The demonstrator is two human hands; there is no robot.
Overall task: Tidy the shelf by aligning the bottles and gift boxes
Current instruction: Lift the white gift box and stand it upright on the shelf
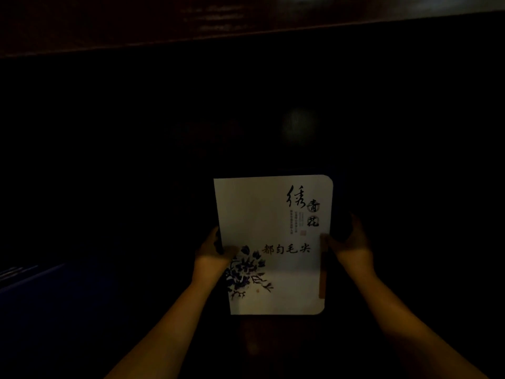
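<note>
A white gift box (262, 228) with black calligraphy and a dark blue flower print fills the lower middle of the head view, its face turned up toward me. My left hand (211, 248) grips its left edge, thumb on the front face. On the opposite edge sits my right hand (349, 240), thumb on the front and fingers curled behind. The surroundings are very dark, so the box's sides and whatever it rests on are hidden. No bottles can be made out.
A dark wooden shelf board (191, 26) runs across the top. A dark blue flat box (41, 280) lies at the lower left. A faint pale round glow (299, 127) shows in the dark space behind the white box.
</note>
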